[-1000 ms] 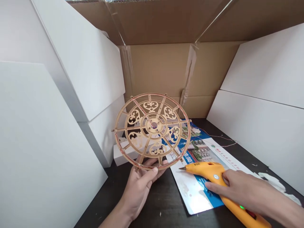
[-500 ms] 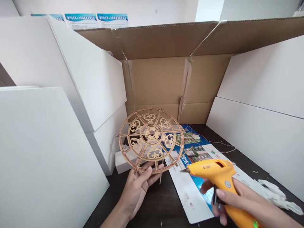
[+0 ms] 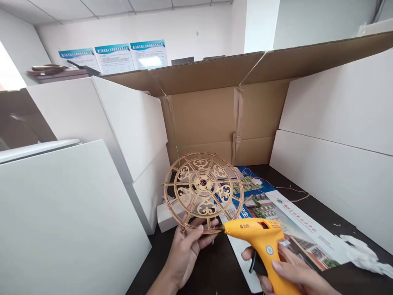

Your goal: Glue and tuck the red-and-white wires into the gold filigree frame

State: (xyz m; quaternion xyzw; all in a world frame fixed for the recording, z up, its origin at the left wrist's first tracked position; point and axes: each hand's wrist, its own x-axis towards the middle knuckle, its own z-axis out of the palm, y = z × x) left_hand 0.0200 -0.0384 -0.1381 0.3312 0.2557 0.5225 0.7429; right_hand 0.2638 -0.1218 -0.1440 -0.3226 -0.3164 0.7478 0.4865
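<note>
My left hand point(image 3: 192, 248) grips the lower rim of a round openwork wooden wheel point(image 3: 203, 184), thumb on the near face and fingers behind. The wheel has spokes, heart-shaped scroll cutouts and thin reddish wire along its rim. In my right hand point(image 3: 284, 266) is a yellow hot glue gun point(image 3: 254, 233), fingers wrapped round its handle by the black trigger. Its dark nozzle points left and reaches the wheel's lower rim, close to my left fingertips; whether it touches I cannot tell. Part of the left fingers is hidden behind the rim.
A printed brochure point(image 3: 294, 221) lies on the dark table point(image 3: 227, 272). Thin wire point(image 3: 288, 188) trails over it to the right. Crumpled white tissue point(image 3: 364, 256) lies at the right. White boxes point(image 3: 132, 131) flank both sides, with a cardboard panel point(image 3: 199, 119) behind.
The glue gun has moved left, bringing its nozzle to the wheel's lower rim. The view has tilted up, so more wall shows, and the wheel appears slightly lower and further right.
</note>
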